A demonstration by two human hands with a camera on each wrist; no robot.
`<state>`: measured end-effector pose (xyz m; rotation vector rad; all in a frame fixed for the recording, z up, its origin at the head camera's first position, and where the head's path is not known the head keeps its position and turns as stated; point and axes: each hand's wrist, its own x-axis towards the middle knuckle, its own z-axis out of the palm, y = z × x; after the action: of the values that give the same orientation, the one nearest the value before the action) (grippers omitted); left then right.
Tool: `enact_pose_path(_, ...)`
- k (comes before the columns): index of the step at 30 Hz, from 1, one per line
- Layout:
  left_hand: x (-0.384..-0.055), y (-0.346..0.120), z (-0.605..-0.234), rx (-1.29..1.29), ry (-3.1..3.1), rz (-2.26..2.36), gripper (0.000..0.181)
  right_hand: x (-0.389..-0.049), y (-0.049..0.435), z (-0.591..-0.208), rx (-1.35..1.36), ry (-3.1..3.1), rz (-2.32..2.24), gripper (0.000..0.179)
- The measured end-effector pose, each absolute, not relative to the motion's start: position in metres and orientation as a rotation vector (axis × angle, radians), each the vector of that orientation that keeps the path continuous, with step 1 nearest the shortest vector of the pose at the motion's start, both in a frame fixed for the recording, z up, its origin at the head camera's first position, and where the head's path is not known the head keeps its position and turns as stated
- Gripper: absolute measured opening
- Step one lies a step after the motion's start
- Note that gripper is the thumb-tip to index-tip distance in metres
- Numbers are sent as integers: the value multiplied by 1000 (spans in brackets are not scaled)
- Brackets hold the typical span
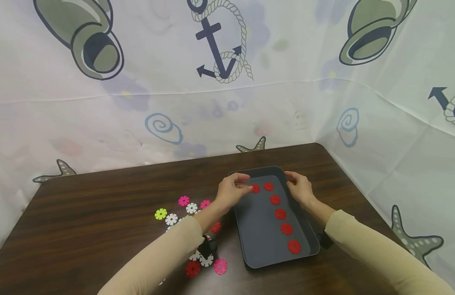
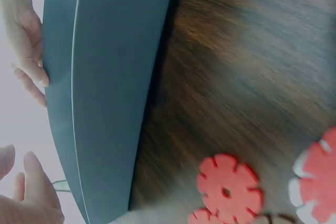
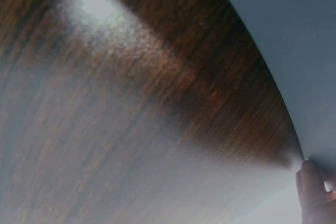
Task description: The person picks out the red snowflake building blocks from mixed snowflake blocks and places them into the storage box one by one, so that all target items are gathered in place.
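A dark grey baking tray (image 1: pixel 262 229) lies on the table, with a row of red notched discs (image 1: pixel 280 214) down its right side and across its far end. My left hand (image 1: pixel 231 190) is over the far left part of the tray. Its thumb and fingers are apart, with the thumb tip right beside a red disc (image 1: pixel 255 188). My right hand (image 1: pixel 301 188) holds the tray's far right rim. The left wrist view shows the tray's outer side (image 2: pixel 115 77), while in the right wrist view the right hand's fingers (image 3: pixel 312 184) are at the tray's edge.
Left of the tray is a loose spread of notched discs: pink (image 1: pixel 184 200), white (image 1: pixel 171 219), yellow-green (image 1: pixel 161 214) and red (image 1: pixel 193 268), partly hidden by the left forearm. A printed cloth (image 1: pixel 168 82) hangs behind the dark wooden table (image 1: pixel 83 229) and along its right.
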<state>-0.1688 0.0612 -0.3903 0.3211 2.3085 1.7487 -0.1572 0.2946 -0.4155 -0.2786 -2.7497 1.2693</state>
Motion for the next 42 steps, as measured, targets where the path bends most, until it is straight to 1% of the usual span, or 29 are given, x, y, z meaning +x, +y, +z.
enact_pose_path(13,-161,14,-388,274,2281,1767,33,-157,295,-414,-272,-2760,1264,39)
enact_pose_path(23,-157,-14,-399,257,2312,1731,33,-156,295,-414,-260,-2766,1256,39)
enact_pose_path(28,-154,-24,-404,283,2310,1703,33,-156,295,-414,-261,-2768,1253,39)
enact_pose_path(42,-141,-36,-413,248,2377,1597,35,-153,297,-412,-245,-2757,1250,38)
